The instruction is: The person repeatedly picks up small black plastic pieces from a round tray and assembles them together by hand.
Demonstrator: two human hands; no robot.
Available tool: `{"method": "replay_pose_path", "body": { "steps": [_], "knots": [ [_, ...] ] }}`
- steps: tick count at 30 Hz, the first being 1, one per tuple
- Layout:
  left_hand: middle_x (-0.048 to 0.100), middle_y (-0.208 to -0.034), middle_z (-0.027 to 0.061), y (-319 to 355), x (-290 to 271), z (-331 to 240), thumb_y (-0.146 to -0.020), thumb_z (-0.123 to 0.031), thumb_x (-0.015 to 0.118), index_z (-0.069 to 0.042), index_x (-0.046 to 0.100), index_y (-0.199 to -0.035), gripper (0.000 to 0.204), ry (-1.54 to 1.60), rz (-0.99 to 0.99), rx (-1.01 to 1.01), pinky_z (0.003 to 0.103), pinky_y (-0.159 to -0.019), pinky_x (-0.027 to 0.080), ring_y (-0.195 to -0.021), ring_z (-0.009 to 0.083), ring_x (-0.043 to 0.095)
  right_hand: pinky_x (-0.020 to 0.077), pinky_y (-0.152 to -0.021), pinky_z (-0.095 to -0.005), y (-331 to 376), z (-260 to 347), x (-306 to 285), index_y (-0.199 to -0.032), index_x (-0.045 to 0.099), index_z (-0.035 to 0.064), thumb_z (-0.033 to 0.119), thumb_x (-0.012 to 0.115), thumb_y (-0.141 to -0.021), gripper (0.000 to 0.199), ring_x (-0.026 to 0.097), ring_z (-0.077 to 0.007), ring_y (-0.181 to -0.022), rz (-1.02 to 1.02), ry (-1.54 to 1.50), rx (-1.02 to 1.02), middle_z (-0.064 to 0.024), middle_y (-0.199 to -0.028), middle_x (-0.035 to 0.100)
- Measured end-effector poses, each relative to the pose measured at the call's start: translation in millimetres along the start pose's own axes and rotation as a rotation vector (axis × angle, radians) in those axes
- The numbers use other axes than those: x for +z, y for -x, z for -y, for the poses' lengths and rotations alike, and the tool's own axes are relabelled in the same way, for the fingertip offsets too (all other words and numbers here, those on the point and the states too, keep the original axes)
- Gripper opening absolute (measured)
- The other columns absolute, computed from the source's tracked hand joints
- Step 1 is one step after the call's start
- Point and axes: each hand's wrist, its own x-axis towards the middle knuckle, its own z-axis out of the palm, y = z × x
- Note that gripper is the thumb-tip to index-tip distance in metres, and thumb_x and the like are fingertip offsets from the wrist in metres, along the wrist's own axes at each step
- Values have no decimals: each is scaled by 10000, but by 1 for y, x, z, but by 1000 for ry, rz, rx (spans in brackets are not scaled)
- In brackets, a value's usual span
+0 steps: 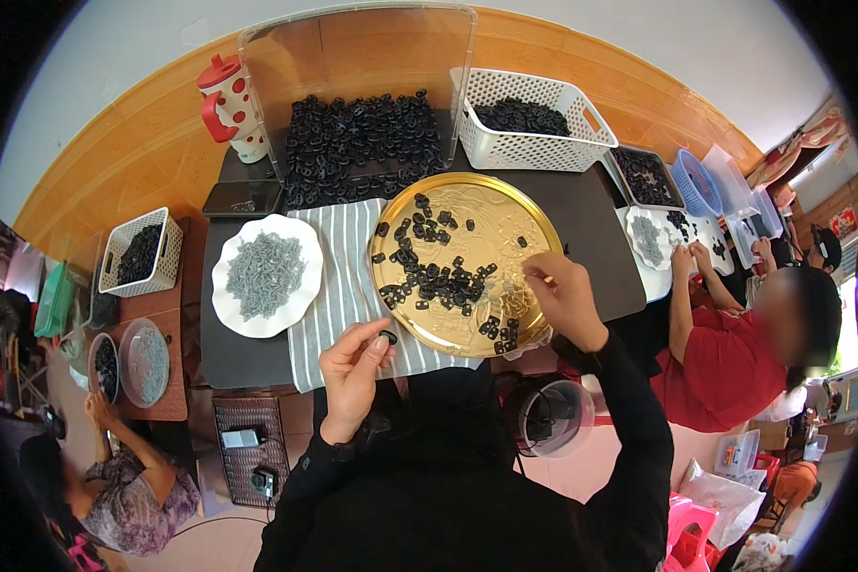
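Note:
My left hand [351, 374] pinches a small black plastic piece [388, 337] between thumb and fingers, just off the near left edge of a round gold tray [460, 178]. Many similar loose black pieces [448, 283] lie scattered and heaped on the tray. Over its right side, my right hand [567, 297] has its fingers drawn together; what they hold, if anything, is too small to make out. Left of the tray, a scalloped white plate [223, 276] carries a heap of small grey slender parts [267, 272]. A grey-and-white striped cloth [338, 296] lies between plate and tray, partly under the tray.
Behind the tray stand a clear bin [353, 57] of black pieces and a white perforated basket [534, 151] holding more. A red-and-white tumbler [238, 114] is at back left. Co-workers sit left [138, 491] and right [734, 353]. A clear bucket [558, 419] is below the table's front edge.

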Motion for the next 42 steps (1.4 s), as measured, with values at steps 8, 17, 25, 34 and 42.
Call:
{"method": "replay_pose_path", "body": {
  "steps": [8, 17, 25, 34, 42],
  "knots": [
    [560, -754, 128, -7, -14, -7, -815, 39, 585, 32, 649, -967, 166, -757, 17, 288, 315, -581, 439, -643, 233, 559, 480, -686, -416, -16, 0, 12, -939, 598, 7, 24, 579, -794, 147, 591, -366, -801, 353, 249, -286, -174, -811, 622],
    [571, -768, 149, -11, -10, -5, -785, 34, 599, 17, 654, -910, 137, -895, -14, 349, 359, -583, 447, -658, 309, 570, 463, -658, -418, 0, 13, 20, -910, 542, 22, 7, 590, -700, 215, 572, -332, -743, 337, 357, -410, -150, -742, 588],
    [568, -778, 152, -10, -11, -3, -779, 30, 609, 12, 658, -920, 151, -906, -28, 346, 368, -584, 446, -664, 317, 573, 466, -666, -405, -2, 10, 29, -902, 545, 12, 19, 595, -703, 206, 570, -320, -732, 330, 315, -451, -140, -731, 570],
    [565, -831, 156, -10, -5, -8, -765, 27, 625, 27, 651, -934, 171, -1029, -30, 332, 395, -639, 466, -744, 336, 575, 463, -679, -414, -5, 8, 31, -912, 553, 16, 35, 589, -715, 201, 571, -334, -778, 427, 364, -493, -154, -783, 552],
    [573, -812, 145, -33, 35, -17, -746, -3, 657, 9, 667, -813, 69, -1099, 20, 569, 386, -685, 439, -790, 308, 541, 453, -631, -377, -2, 9, 11, -898, 578, -1, -49, 562, -778, 130, 567, -314, -720, 244, 18, -326, -149, -781, 540]
  ]
}}
